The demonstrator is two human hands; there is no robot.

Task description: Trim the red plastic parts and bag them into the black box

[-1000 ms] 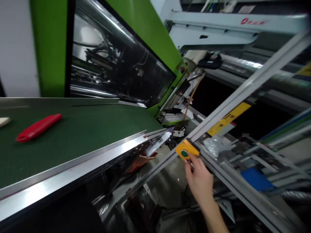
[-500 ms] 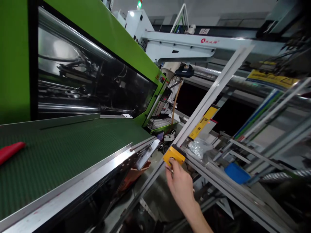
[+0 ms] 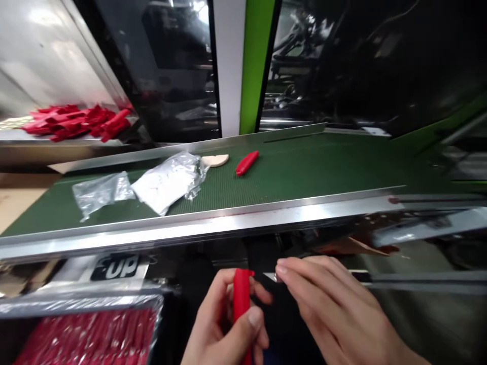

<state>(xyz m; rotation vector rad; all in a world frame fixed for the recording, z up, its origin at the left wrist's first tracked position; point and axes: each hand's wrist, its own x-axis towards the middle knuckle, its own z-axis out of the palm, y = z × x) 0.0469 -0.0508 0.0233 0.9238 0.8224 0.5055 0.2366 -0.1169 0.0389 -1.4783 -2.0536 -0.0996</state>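
Note:
My left hand (image 3: 228, 319) is closed around a red plastic part (image 3: 241, 294), held upright in front of the conveyor, its lower end partly covered by my thumb. Just to the right, my right hand (image 3: 335, 309) has its fingers pressed together on a small knife (image 3: 271, 277). Only the pointed metal blade tip shows past the fingertips, aimed at the red part but apart from it; the handle is hidden. Another red plastic part (image 3: 247, 163) lies on the green conveyor belt (image 3: 323, 167).
On the belt lie clear plastic bags (image 3: 167, 180) and a pale flat piece (image 3: 215, 160). A metal rail (image 3: 243, 218) edges the belt. Red parts (image 3: 76, 121) are heaped at back left. A plastic-lined bin (image 3: 160, 314) of red parts stands lower left. Behind is the machine's green frame (image 3: 256, 66).
The view has swung left and down from the yellow button box, where one hand was touching the button. Now both hands show, holding a red part and a knife.

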